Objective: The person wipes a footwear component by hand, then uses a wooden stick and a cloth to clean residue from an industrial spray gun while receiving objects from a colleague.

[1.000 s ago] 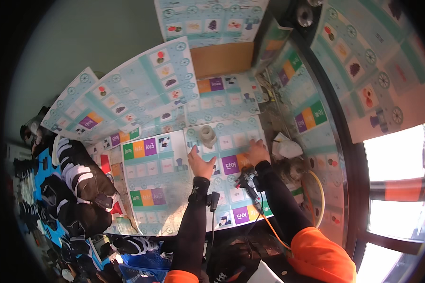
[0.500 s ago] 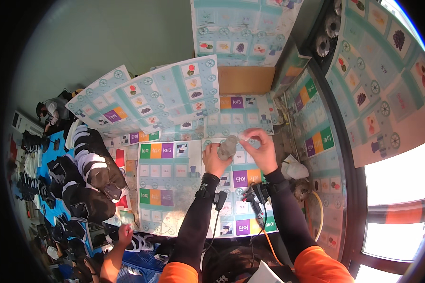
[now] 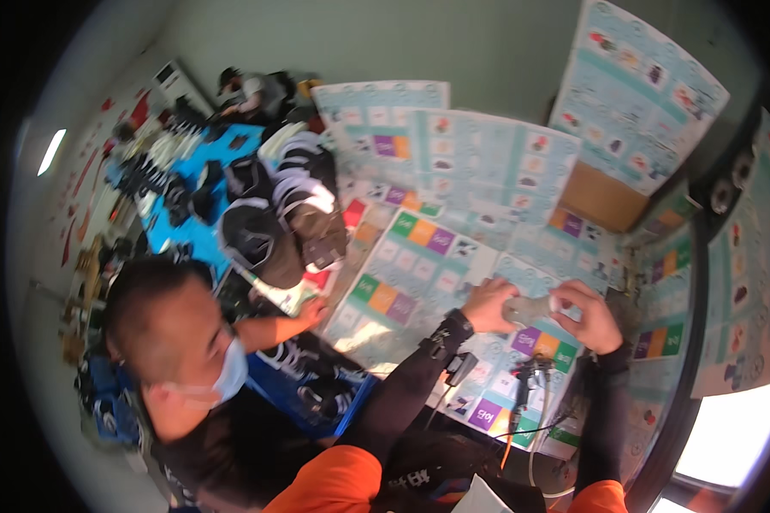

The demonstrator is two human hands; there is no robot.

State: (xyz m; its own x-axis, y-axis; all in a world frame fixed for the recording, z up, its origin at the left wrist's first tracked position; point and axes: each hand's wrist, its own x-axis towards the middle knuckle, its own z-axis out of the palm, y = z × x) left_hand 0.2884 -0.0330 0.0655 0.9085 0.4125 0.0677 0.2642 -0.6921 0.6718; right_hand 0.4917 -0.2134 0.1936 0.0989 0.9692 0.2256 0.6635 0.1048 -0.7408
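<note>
The left hand (image 3: pixel 489 306) grips a grey container (image 3: pixel 526 310) above printed boards (image 3: pixel 423 289), a grey-green wall (image 3: pixel 488 51) beyond; blur hides whether the right hand (image 3: pixel 589 318), alongside, grips anything.

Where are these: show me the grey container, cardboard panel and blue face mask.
Grey container (image 3: pixel 522 310): head view, on its body.
Cardboard panel (image 3: pixel 605 197): head view, its flat brown face.
Blue face mask (image 3: pixel 233 369): head view, its outer side.

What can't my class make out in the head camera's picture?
All in the head view:
Inside of the small grey container: blurred, partly covered by the left hand and right hand.
Lower body of the co-worker: cut off by the lower edge.
Outer side of the far-right printed panel: cut off by the dark rim.
Dark items beyond: too small, blurred.
</note>
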